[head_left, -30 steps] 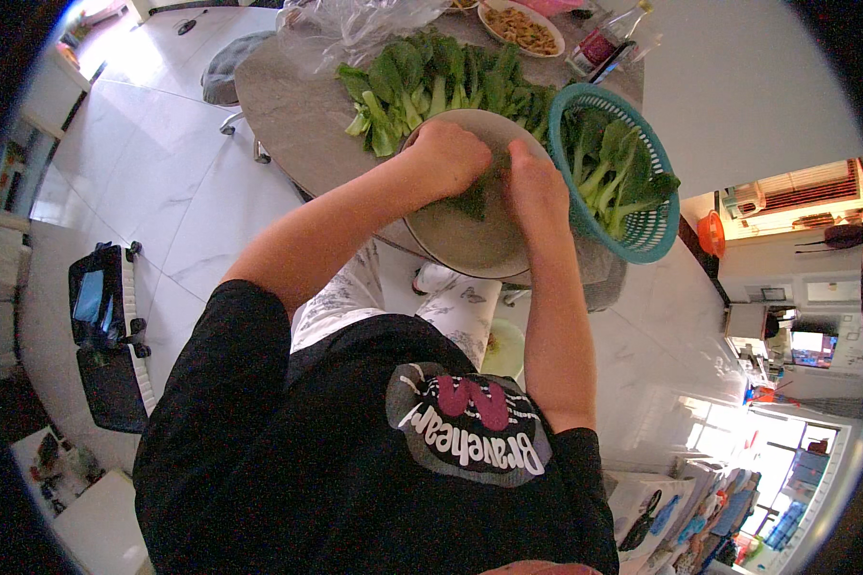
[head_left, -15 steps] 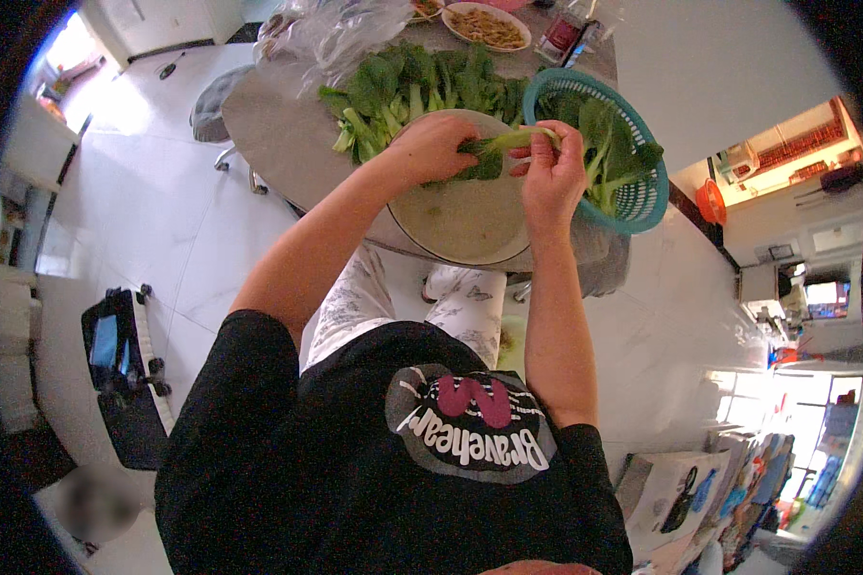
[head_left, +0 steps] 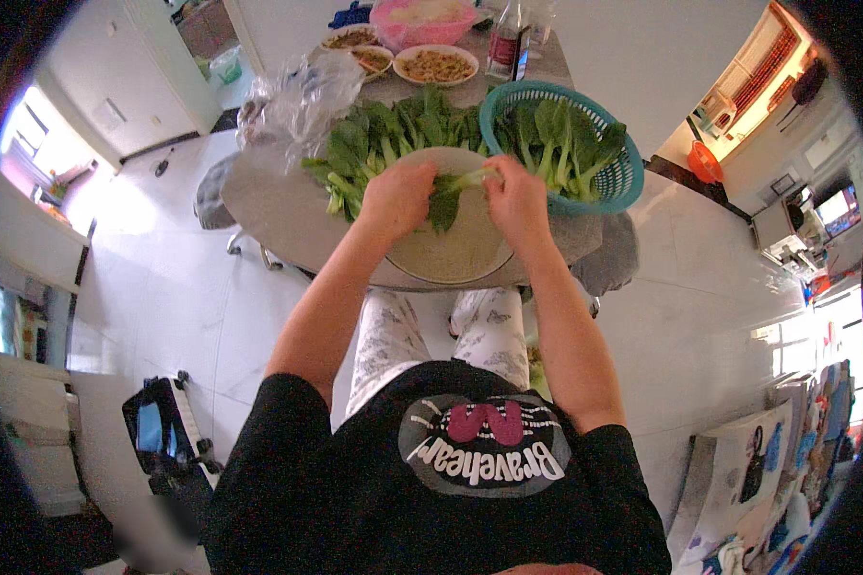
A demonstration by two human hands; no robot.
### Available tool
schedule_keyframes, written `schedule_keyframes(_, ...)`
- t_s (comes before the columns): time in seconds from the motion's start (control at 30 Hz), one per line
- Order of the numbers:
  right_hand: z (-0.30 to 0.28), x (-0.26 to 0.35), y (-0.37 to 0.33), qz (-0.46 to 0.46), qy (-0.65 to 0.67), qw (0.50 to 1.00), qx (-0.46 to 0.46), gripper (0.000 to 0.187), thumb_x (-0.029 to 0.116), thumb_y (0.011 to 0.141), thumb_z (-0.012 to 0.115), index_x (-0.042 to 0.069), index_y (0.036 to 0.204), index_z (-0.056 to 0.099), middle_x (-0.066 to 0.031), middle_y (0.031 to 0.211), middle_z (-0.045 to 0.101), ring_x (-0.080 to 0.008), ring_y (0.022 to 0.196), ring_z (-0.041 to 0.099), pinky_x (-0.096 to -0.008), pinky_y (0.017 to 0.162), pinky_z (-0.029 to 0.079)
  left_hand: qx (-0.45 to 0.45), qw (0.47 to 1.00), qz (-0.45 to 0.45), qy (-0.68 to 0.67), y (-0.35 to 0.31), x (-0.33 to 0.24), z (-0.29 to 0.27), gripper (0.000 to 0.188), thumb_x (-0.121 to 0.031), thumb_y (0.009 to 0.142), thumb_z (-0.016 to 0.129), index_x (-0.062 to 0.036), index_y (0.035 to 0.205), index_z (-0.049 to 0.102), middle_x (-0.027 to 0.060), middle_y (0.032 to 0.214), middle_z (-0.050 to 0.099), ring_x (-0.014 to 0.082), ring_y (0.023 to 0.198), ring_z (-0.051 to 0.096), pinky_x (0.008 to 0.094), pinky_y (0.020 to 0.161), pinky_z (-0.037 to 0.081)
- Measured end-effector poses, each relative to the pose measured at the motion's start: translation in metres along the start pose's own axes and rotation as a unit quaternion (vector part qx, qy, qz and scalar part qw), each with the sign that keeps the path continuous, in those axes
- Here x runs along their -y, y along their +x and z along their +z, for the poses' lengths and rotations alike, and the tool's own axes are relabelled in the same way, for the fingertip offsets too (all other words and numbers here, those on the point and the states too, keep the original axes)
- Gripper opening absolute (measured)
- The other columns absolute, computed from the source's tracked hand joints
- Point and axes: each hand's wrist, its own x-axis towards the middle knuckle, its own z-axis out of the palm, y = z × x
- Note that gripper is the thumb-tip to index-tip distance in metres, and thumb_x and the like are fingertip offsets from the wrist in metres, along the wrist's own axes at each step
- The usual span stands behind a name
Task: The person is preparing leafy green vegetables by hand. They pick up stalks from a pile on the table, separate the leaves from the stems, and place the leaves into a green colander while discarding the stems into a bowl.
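Note:
Between my two hands stretches a leafy green vegetable (head_left: 448, 203), its leaves hanging down and its pale stem pointing right. My left hand (head_left: 399, 199) is closed on the leafy end, while the fingertips of my right hand (head_left: 518, 203) pinch the stem end. Both hands are over a round, pale, shallow vessel (head_left: 451, 257) at the table's near edge. Just beyond it lies a pile of leafy greens (head_left: 388, 134). More greens (head_left: 561, 144) sit in a blue-green plastic basket (head_left: 625, 195) to the right of my right hand.
Crumpled clear plastic bags (head_left: 302, 101) lie at the table's left. Farther back are a plate of food (head_left: 436, 65), a pink bowl (head_left: 422, 24) and a clear bottle (head_left: 504, 43). A grey stool (head_left: 216, 192) stands left of the table (head_left: 273, 201).
The view has tilted up, showing more of the table's far side. My hands still hold the vegetable, and its leaves now droop lower over the vessel.

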Motion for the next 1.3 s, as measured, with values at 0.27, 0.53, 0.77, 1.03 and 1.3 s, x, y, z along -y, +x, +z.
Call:
schedule_keyframes(0.27,0.014,0.023,0.013,0.005,-0.124,0.983,0.133,0.019,0.013,0.083,0.048,0.005,0.098,0.056,-0.0209,0.088,0.064,-0.0391,0.084,0.063,-0.0487,0.071,0.051,-0.008,0.989,0.066,0.132,-0.013,0.004,0.001,0.016,-0.011,0.078,0.058,-0.0071,0.093,0.060,0.0138,0.080,0.067,0.0329,0.078,0.067,0.0444,0.060,0.053)
schedule_keyframes(0.53,0.027,0.013,0.022,0.013,-0.161,0.946,0.282,0.018,0.006,0.080,0.053,0.003,0.097,0.059,-0.0226,0.089,0.064,-0.0406,0.084,0.061,-0.0493,0.070,0.047,0.125,0.972,0.089,0.179,-0.006,0.004,0.004,0.020,-0.010,0.078,0.055,-0.0072,0.098,0.058,0.0183,0.089,0.066,0.0366,0.083,0.065,0.0468,0.068,0.053)
schedule_keyframes(0.77,0.036,-0.001,0.026,0.020,-0.096,0.979,0.176,0.022,0.021,0.088,0.046,0.006,0.091,0.061,-0.0201,0.089,0.065,-0.0353,0.084,0.064,-0.0470,0.072,0.051,-0.046,0.997,0.063,0.009,-0.011,0.005,0.008,0.030,-0.001,0.074,0.053,-0.0037,0.105,0.052,0.0214,0.088,0.064,0.0396,0.087,0.062,0.0488,0.072,0.049)
schedule_keyframes(1.03,0.019,0.008,0.027,-0.063,0.057,0.989,-0.117,0.011,0.012,0.086,0.056,0.008,0.096,0.059,-0.0141,0.083,0.066,-0.0356,0.077,0.064,-0.0420,0.065,0.052,-0.134,0.986,-0.004,-0.097,-0.005,-0.001,0.001,0.044,-0.019,0.084,0.063,-0.0066,0.122,0.045,0.0207,0.107,0.057,0.0406,0.099,0.057,0.0464,0.081,0.047)
schedule_keyframes(1.3,0.013,0.014,0.024,0.041,0.187,0.976,-0.105,0.009,0.012,0.086,0.060,0.006,0.093,0.062,-0.0122,0.076,0.066,-0.0287,0.065,0.065,-0.0351,0.059,0.051,-0.206,0.966,0.011,-0.157,-0.002,0.018,0.002,0.036,-0.021,0.074,0.075,-0.0025,0.101,0.061,0.0184,0.094,0.065,0.0358,0.086,0.062,0.0414,0.075,0.049)
